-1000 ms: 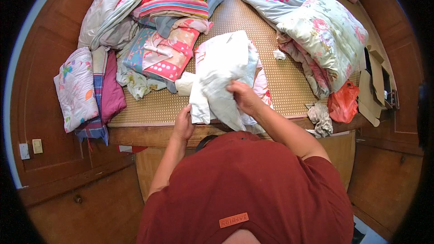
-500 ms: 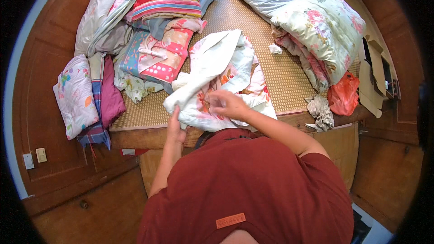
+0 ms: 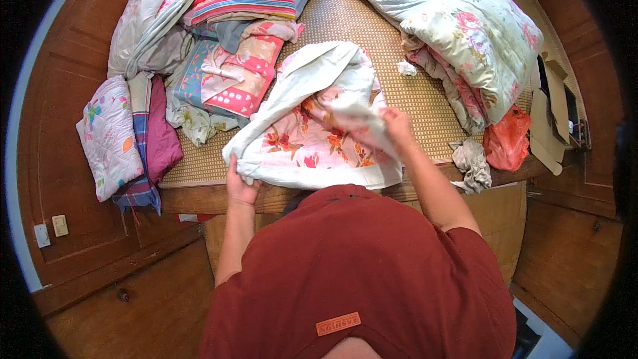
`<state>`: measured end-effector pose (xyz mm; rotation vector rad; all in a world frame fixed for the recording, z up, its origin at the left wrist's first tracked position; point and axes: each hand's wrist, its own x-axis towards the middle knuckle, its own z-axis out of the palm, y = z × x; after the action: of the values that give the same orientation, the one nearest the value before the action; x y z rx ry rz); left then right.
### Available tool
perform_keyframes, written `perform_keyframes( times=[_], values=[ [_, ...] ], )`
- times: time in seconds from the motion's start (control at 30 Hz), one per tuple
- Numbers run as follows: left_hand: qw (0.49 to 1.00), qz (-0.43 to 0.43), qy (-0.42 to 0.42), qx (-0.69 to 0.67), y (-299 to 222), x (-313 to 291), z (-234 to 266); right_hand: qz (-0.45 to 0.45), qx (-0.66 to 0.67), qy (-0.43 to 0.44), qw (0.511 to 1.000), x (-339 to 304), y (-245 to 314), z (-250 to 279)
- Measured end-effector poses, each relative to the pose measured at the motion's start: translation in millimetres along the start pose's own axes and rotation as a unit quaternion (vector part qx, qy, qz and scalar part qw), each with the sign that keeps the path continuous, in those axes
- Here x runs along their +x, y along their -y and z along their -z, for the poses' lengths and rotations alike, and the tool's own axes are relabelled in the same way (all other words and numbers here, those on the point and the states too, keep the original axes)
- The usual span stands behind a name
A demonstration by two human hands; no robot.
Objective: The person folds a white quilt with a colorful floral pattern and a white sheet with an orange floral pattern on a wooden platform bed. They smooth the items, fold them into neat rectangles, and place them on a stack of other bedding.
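A white cloth (image 3: 292, 136) printed with red and orange flowers lies spread in front of me, at the near edge of the mat. Its plain white underside shows along the far and left sides, where the fabric is folded over. At its near left corner my left hand (image 3: 240, 183) is closed on the cloth, thumb on top. My right hand (image 3: 397, 127) grips the right side of the same cloth, its fingers pinched together. Between the hands part of the fabric is blurred by motion.
Folded bedding (image 3: 232, 76) is stacked at the far left, beside a folded white quilt (image 3: 109, 136). A floral quilt (image 3: 475, 46) lies at the right. Nearby are a red plastic bag (image 3: 507, 139), a crumpled cloth (image 3: 473, 166) and an opened cardboard box (image 3: 548, 119).
My right hand has moved right, from the cloth's middle to its right side. The cloth is spread wider, showing more floral print. My left hand has shifted slightly left, still holding its corner.
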<state>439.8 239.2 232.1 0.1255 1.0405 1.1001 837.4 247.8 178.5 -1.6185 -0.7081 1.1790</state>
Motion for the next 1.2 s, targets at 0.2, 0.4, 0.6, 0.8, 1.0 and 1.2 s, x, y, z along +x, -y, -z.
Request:
perform_keyframes(
  times=[0.2,0.4,0.6,0.8,1.0,1.2],
  values=[
    [0.997,-0.046,-0.046,-0.031,-19,-3,10,0.068,0.361,-0.188,0.911,20,11,128],
    [0.995,-0.061,-0.072,-0.019,-28,-3,23,-0.081,0.391,-0.368,0.839,-35,-146,203],
    [0.983,-0.046,-0.09,0.152,-36,-4,18,-0.055,0.14,-0.273,0.95,-67,-81,146],
    [0.939,-0.15,-0.029,0.308,-64,-9,-20,0.126,-0.18,-0.176,0.96,22,-31,129],
    [0.905,-0.21,0.059,0.365,-66,-79,-42,-0.104,-0.008,-0.107,0.989,36,32,29],
    [0.809,-0.134,0.213,0.532,-75,-177,-86,-0.057,-0.135,-0.122,0.982,67,21,-15]
  ],
)
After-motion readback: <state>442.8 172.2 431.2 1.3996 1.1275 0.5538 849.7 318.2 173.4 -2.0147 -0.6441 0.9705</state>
